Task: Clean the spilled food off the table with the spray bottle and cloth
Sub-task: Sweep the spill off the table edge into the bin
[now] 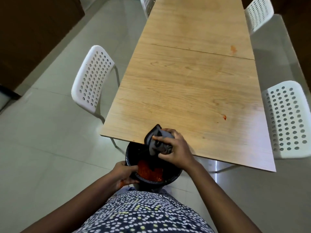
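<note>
My right hand [175, 148] grips a bunched dark grey cloth [159, 143] at the near edge of the wooden table [185, 84]. Just below that edge my left hand [123, 172] holds a black bowl [133, 152] by its rim. Red spilled food [149, 170] lies inside the bowl. A small red spot [224, 117] is on the table near its right side, and an orange smear [233, 49] lies farther back on the right. No spray bottle is in view.
White perforated chairs stand around the table: one at the left [91, 78], one at the near right [289, 118], one at the far right [259, 13] and another at the far left end [147, 4]. Pale tiled floor [50, 132] surrounds the table.
</note>
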